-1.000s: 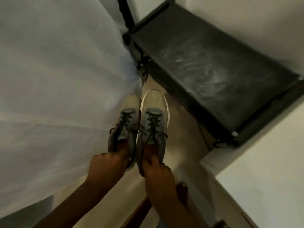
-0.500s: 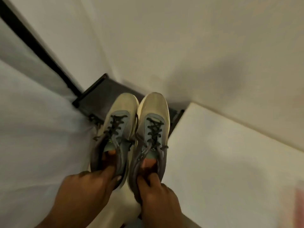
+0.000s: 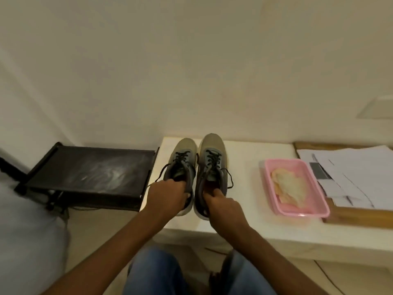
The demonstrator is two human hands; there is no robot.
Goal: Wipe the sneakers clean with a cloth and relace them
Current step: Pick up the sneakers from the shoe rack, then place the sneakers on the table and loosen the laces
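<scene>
The heels of both sneakers are covered by the hands, so whether the soles rest on the white table [image 3: 244, 228] or hang just above it cannot be told. The left hand [image 3: 167, 198] curls round the heel collar of the left sneaker [image 3: 181, 158], fingers tucked into the opening; the right hand [image 3: 223, 206] pinches the heel of the right sneaker [image 3: 212, 158], thumb inside. The two shoes sit side by side, touching or nearly so, toes pointing to the far wall, dark laces threaded with loose ends trailing to either side. To the right, well apart from the shoes, a pink tray [image 3: 274, 201] holds a crumpled yellowish cloth [image 3: 292, 187]. Farther right, white papers [image 3: 350, 173] lie on a wooden board [image 3: 359, 216], cut off by the frame edge. Left of the table stands a low black rack [image 3: 91, 173] with a scuffed top.
</scene>
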